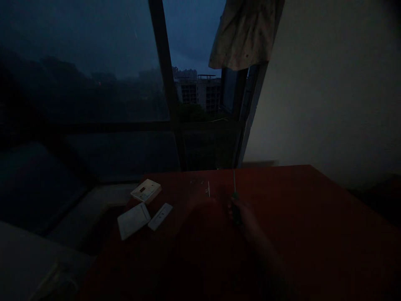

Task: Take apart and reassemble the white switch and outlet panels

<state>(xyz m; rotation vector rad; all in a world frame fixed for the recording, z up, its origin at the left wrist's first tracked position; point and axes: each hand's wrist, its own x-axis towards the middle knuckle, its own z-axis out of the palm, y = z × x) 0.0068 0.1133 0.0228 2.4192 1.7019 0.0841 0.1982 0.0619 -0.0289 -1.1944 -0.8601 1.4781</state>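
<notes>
Right hand (246,213) around slim-shafted screwdriver (234,196)

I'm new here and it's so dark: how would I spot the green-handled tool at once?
Find the reddish table below the window. Near its middle, the right grip holds the tool. Its green handle and thin shaft set it apart from the pale pieces at left.

The right hand (246,212) hides the screwdriver (234,195) — partly.
</notes>
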